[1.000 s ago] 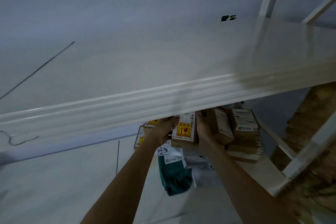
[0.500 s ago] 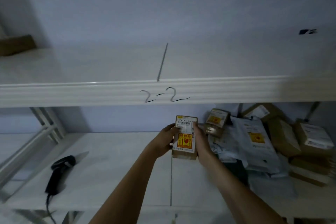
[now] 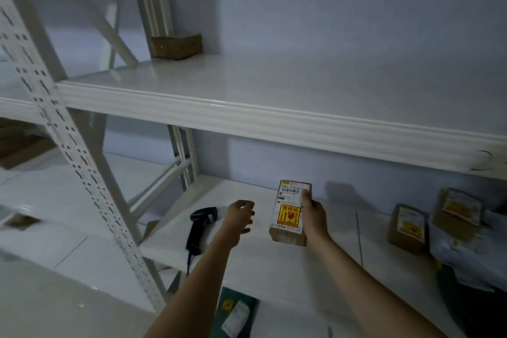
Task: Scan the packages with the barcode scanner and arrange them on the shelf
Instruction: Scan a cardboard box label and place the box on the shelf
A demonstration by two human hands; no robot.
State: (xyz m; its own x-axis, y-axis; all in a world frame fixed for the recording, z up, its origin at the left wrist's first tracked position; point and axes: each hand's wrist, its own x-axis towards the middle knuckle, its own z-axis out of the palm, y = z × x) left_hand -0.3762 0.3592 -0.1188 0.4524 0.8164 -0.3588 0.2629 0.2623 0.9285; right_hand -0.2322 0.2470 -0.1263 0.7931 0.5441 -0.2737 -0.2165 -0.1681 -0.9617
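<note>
Above lower shelf [image 3: 274, 277]: right hand [image 3: 314, 217] fingers and thumb clamped round small cardboard package [image 3: 288, 214], held upright off shelf, label and yellow-red fragile sticker facing camera. Left hand [image 3: 238, 215] fingers loosely curled, apart, holding nothing, just right of black barcode scanner [image 3: 199, 223] lying on shelf. More brown packages [image 3: 408, 225] stacked far right. Brown box [image 3: 177, 46] on upper shelf [image 3: 247, 96].

White metal shelving [image 3: 247, 115] with a perforated upright [image 3: 74, 151] and diagonal braces [image 3: 157, 182] stands against a pale bluish wall [image 3: 343, 14] in dim light; a pale tiled floor [image 3: 55, 302] lies below at left.
</note>
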